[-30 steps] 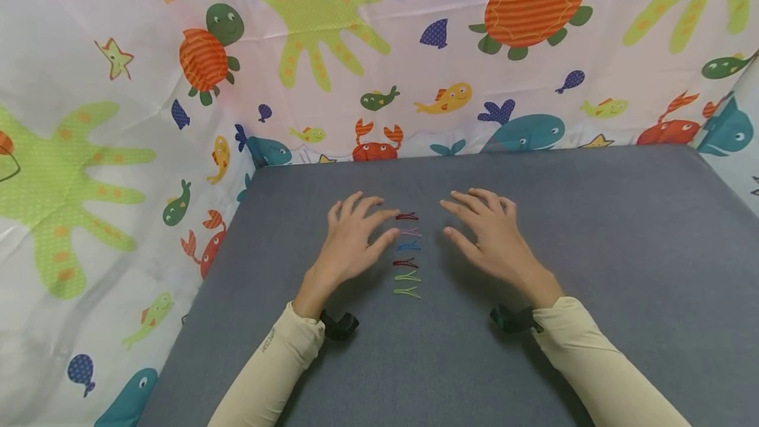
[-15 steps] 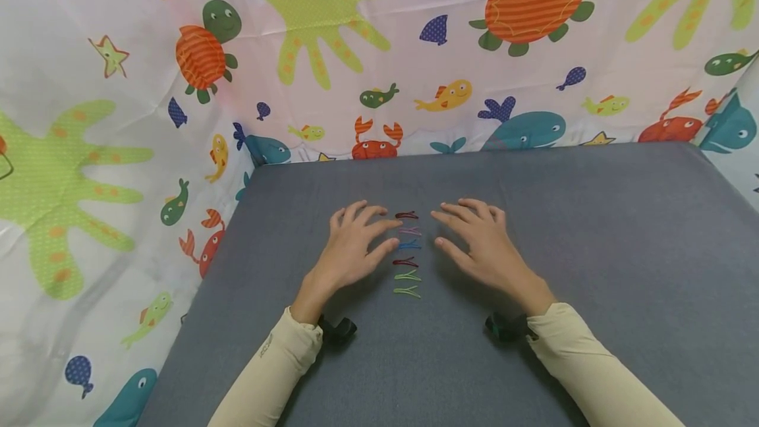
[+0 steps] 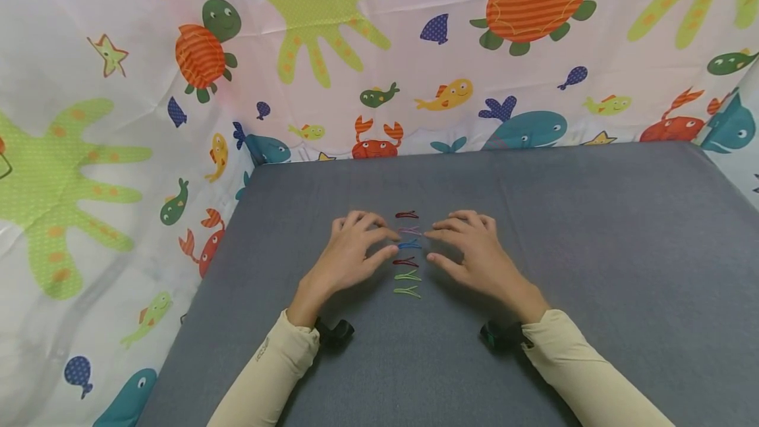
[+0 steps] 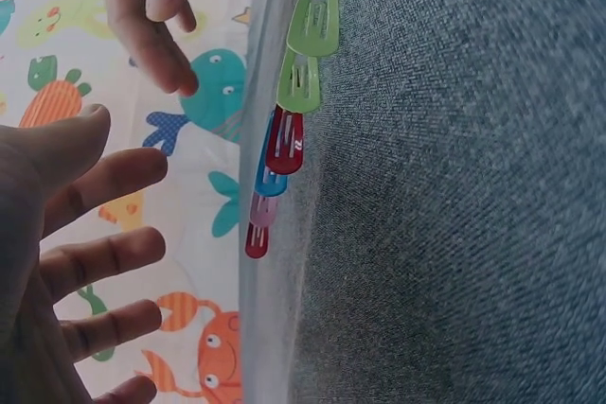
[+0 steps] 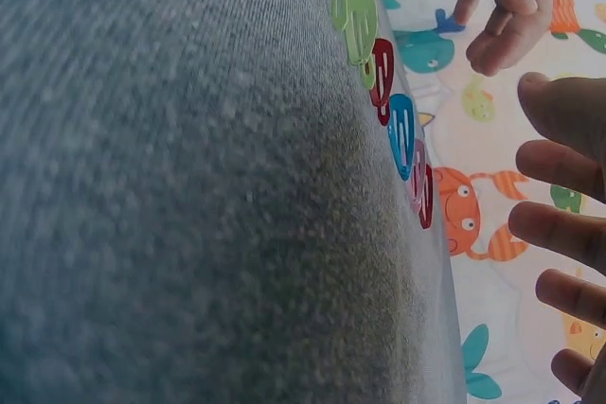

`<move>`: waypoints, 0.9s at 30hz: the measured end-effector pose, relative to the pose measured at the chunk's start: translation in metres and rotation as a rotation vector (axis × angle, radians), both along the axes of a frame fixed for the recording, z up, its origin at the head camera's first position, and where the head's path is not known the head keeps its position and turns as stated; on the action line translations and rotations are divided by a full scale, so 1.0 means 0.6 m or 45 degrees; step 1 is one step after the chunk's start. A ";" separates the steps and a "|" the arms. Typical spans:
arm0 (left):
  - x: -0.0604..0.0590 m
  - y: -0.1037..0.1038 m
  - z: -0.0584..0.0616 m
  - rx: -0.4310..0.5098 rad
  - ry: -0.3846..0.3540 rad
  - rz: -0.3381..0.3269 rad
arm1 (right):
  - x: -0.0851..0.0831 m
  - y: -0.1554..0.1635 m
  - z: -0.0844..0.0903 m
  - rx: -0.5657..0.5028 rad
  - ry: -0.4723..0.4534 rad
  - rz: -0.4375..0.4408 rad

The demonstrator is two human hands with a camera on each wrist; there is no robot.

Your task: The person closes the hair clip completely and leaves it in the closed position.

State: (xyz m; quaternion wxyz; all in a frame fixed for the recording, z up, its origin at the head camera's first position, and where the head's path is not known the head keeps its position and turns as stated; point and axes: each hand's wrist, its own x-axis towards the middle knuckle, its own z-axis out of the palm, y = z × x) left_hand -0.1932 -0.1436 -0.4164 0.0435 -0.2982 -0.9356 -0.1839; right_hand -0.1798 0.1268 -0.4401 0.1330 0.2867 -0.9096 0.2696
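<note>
Broadly, a grey table lies beneath the left hand and right hand, both raised, empty and relaxed, fingers parted and slightly bent; below and between them, a column of six hair clips rests, touched by neither.

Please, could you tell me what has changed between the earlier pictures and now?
The right hand moved leftward, closer to the row of snap hair clips, and away from the far edge of the grey table. The left hand drew slightly away from that edge too. Nothing was taken hold of or let go. All six clips stayed in their row.
</note>
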 end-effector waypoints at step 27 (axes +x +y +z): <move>0.009 0.005 0.008 -0.058 -0.183 -0.203 | 0.022 -0.025 -0.019 -0.081 -0.102 0.236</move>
